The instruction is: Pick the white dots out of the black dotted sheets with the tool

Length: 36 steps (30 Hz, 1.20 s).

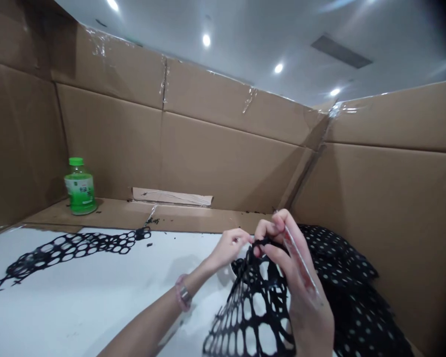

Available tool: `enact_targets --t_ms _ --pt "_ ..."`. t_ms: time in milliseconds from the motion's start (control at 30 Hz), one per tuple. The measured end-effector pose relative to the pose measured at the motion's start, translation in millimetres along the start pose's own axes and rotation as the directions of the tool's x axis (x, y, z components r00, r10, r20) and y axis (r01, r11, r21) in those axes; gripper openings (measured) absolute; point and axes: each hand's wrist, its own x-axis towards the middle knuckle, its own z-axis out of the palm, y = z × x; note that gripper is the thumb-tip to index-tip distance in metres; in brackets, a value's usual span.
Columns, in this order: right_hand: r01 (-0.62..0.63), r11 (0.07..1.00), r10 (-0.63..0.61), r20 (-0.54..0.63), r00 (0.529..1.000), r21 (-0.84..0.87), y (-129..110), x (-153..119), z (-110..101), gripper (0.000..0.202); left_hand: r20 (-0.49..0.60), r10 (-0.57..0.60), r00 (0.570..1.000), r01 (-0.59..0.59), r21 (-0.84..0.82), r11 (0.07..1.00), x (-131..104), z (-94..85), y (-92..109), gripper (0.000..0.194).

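Note:
A piece of black mesh fabric (258, 303) with large oval holes hangs down from my hands over the white surface. My right hand (301, 277) pinches its bunched upper edge between thumb and fingers. A slim tool with a clear and red handle (299, 258) also lies along that hand; its kind cannot be made out. Just to the left, my left hand (231, 246) has its fingers closed at the same edge of the mesh, and its fingertips are partly hidden. A bracelet circles the left wrist.
Another black mesh strip (72, 249) lies at the left on the white tabletop (134, 297). Behind it stands a green bottle (81, 191). Dotted black fabric (351, 282) is heaped at the right. Cardboard walls (215, 148) enclose the place, and small black scraps lie near the back.

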Motion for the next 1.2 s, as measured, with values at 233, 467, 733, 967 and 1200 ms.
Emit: enact_targets --t_ms 233,467,733,967,1200 --pt "0.041 0.995 -0.045 -0.045 0.998 -0.091 5 7 -3 0.026 0.077 0.052 0.996 -0.036 -0.198 0.979 -23 -44.8 65 0.048" --pt "0.054 0.959 -0.043 0.044 0.998 -0.277 1 8 3 0.036 0.027 0.098 0.995 -0.092 -0.157 0.983 -34 -51.6 83 0.037" --pt "0.152 0.963 -0.156 0.0 0.988 -0.224 2 7 9 0.03 -0.29 0.443 0.849 -0.376 0.258 0.89 -44 -26.4 89 0.02" --pt "0.281 0.85 -0.36 -0.102 0.928 -0.445 -1 -5 22 0.031 -0.324 0.383 0.865 -0.282 0.316 0.906 -46 -26.4 95 0.02" --pt "0.28 0.837 -0.359 -0.085 0.929 -0.47 -7 -10 24 0.029 0.001 0.269 0.963 -0.264 0.206 0.942 -46 -29.3 95 0.04"
